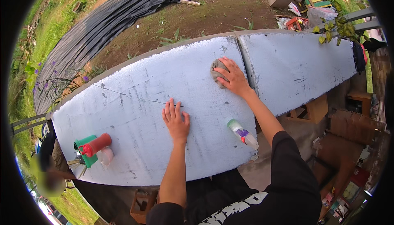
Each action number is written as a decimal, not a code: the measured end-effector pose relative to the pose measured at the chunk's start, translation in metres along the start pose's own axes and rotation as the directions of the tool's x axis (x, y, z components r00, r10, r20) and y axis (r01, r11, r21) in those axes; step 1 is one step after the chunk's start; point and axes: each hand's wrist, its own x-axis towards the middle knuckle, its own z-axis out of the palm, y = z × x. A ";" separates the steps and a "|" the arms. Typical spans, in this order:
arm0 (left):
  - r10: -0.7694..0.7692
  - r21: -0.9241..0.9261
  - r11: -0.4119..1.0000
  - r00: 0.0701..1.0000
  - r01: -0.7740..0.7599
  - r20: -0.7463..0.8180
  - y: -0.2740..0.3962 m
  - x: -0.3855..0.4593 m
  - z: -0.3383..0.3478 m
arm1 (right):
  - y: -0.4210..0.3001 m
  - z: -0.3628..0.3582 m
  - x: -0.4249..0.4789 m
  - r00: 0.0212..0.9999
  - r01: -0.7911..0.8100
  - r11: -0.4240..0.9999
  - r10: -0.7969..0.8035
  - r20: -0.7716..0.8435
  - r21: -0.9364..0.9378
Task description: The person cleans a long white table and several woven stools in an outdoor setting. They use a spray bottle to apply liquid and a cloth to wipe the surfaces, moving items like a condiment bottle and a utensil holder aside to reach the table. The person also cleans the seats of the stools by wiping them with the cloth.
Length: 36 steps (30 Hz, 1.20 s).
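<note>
A bunched grey-brown cloth (218,74) lies pressed under my right hand (231,76), near the seam on the far side of a light blue-grey tabletop (203,139) with dark scuffs. My right fingers spread over the cloth and hold it against the surface. Flat on the same top, my left hand (177,119) rests palm down with its fingers apart and nothing in it. To the right, closer to me, is a clear spray bottle (248,139) with a purple and red part and a green end.
At left stand a red lidded bottle (100,144), a green container (90,160) and a translucent pink cup (105,156). A person (50,169) is beside the left end. A dark gap (246,62) splits the tabletop. Leafy stems (337,29) overhang its far right edge. Wooden stools (311,109) stand below.
</note>
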 end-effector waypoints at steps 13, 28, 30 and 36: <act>-0.008 0.009 1.000 1.000 0.008 0.002 -0.006 -0.001 -0.005 | -0.027 -0.015 -0.048 0.994 -0.052 0.998 0.047 0.104 0.044; -0.041 -0.015 0.999 0.999 0.041 -0.006 -0.006 -0.003 -0.001 | -0.046 0.008 -0.004 0.923 0.233 0.946 -0.288 0.255 0.225; -0.056 -0.012 0.998 0.998 0.056 0.001 -0.009 -0.004 -0.001 | -0.019 0.001 0.018 0.889 0.295 0.943 -0.330 0.317 0.154; -0.062 -0.048 0.997 0.997 0.064 0.037 0.000 -0.002 -0.003 | -0.005 0.052 0.121 0.992 0.093 0.996 -0.092 0.090 0.001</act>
